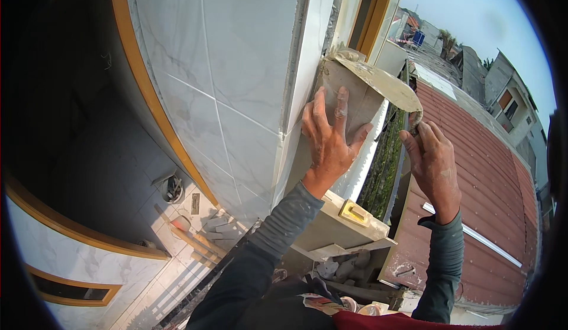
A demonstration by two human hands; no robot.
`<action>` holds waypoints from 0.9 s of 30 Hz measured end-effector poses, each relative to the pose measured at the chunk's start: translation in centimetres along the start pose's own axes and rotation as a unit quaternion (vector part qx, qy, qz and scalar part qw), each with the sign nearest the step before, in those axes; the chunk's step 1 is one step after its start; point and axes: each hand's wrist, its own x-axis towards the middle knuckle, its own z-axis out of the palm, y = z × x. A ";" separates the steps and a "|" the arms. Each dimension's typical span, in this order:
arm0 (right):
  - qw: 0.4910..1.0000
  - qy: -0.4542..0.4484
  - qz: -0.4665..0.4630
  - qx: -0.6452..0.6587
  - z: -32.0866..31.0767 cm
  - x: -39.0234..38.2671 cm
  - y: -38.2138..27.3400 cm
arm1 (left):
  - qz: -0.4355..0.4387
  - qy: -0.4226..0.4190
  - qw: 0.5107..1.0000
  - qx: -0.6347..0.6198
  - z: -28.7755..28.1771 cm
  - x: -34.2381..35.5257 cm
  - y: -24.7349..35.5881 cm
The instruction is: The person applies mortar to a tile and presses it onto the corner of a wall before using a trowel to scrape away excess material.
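Your left hand (329, 146) is spread, its fingers lying over the face of a grey-brown tile (360, 100) without curling round it. The tile stands at the outer edge of the white tiled wall (236, 52), just in front of you. Your right hand (436, 163) is closed around the handle end of a trowel (387, 86), whose mortar-smeared blade lies along the tile's top edge; whether the two touch all along, you cannot tell. Wet-looking mortar (348, 53) sits at the blade's far end. Below your hands, a yellow block (355, 213) rests on a ledge (331, 226). A red metal roof (485, 182) spreads to your right, and a bucket (172, 190) stands on the floor at lower left
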 end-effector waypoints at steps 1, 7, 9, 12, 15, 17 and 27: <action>1.000 -0.003 0.003 -0.005 0.1 0.0 -0.3 | -0.002 -0.002 1.000 -0.001 0.0 0.0 -0.1; 0.999 -0.014 -0.014 -0.033 0.0 -1.0 -1.1 | -0.009 0.004 1.000 -0.015 0.1 -0.1 0.1; 0.999 -0.024 -0.010 -0.018 -0.6 -1.3 -1.8 | -0.010 0.009 1.000 -0.017 0.1 0.0 0.1; 1.000 0.005 0.018 0.022 -1.3 -1.8 -1.6 | -0.014 0.004 1.000 -0.013 0.1 -0.1 0.1; 0.999 0.011 0.046 0.008 -1.6 -0.1 -1.5 | -0.013 0.001 1.000 -0.008 0.1 0.0 0.1; 0.999 0.012 0.031 -0.007 -0.9 0.5 -0.9 | -0.014 0.002 1.000 0.002 0.2 0.0 0.0; 0.999 0.035 0.038 -0.003 -1.6 0.1 0.5 | -0.009 0.003 1.000 0.006 0.4 -0.1 0.3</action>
